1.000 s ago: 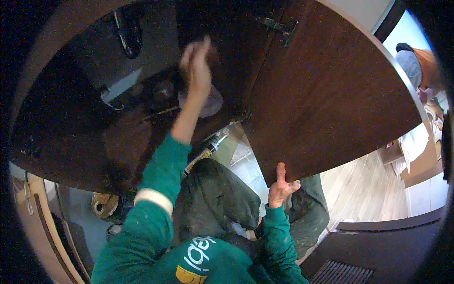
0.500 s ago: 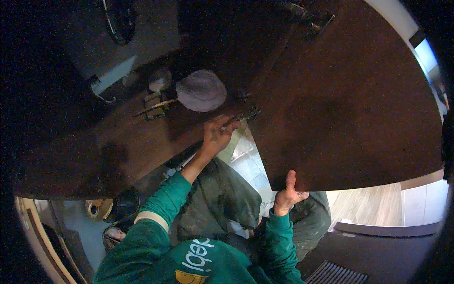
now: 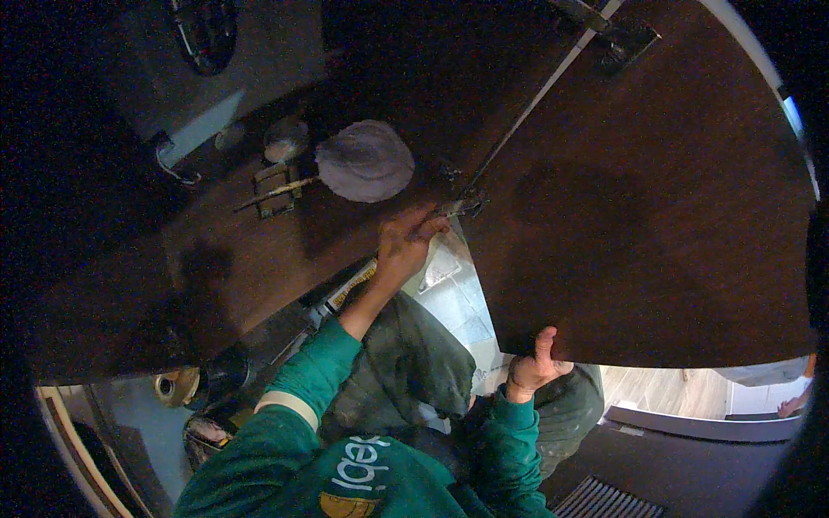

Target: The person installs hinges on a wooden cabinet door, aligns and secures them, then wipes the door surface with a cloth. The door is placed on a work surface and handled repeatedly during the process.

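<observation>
My left hand (image 3: 406, 242) reaches up to the metal lower hinge (image 3: 462, 205) of a dark wood cabinet door (image 3: 648, 233), its fingers closed on it. My right hand (image 3: 535, 371) grips the door's bottom edge, thumb on the panel. Inside the dark cabinet (image 3: 242, 259), a pale round cloth or pad (image 3: 364, 160), a small round light object (image 3: 285, 140) and a small frame-like object with a stick across it (image 3: 276, 190) lie left of the hinge. Another metal hinge (image 3: 622, 43) sits at the upper right of the door.
A sealant tube (image 3: 350, 285) lies beyond my knee. A metal container (image 3: 177, 387) and dark containers stand at lower left. Chrome pipework (image 3: 203, 26) shows inside the cabinet. A slotted grate (image 3: 604, 501) is at lower right. Another person's hand (image 3: 790, 406) shows at the right edge.
My left hand has come down from inside the cabinet to the lower hinge. The door and my right hand have shifted lower in view, and a light gap shows along the hinge side.
</observation>
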A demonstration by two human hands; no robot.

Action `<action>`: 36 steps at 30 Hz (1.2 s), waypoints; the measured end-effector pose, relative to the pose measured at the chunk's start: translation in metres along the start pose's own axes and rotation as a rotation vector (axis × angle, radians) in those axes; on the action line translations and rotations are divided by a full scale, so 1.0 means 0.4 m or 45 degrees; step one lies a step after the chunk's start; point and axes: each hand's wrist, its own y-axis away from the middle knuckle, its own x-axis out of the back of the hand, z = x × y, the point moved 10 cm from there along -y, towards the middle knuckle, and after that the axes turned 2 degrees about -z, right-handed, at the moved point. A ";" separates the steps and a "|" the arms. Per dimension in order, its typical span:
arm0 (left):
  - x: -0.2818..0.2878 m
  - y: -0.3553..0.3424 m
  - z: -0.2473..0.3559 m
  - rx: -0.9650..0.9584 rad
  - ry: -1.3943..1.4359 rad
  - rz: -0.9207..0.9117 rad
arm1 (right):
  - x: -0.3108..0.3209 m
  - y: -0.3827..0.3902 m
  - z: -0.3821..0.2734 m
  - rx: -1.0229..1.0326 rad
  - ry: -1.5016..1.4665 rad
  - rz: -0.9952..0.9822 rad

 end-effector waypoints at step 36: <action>-0.109 -0.095 -0.257 0.695 1.060 0.072 | 0.001 0.078 -0.022 0.327 0.784 -0.049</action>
